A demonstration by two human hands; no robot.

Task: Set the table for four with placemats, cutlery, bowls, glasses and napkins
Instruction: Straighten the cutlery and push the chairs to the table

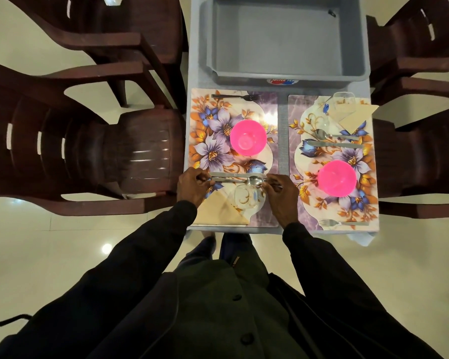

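1. Just below the frame's centre, the left hand [192, 186] pinches the spoon [254, 181] by its handle end; the right hand [281, 196] pinches its bowl end.
2. The spoon lies just beside the knife [233, 174] on the left placemat [270, 110].

placemats [210, 130]: 2, floral, side by side | bowls [248, 137]: pink, 1 per mat | spoon [254, 181], knife [233, 174] flat beside glass [246, 200], folded napkin [218, 211]

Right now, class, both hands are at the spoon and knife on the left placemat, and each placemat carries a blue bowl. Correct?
The bowls are pink, not blue: the head view shows a pink bowl on the left placemat and one on the right placemat. The left hand and right hand are indeed at the spoon and knife.
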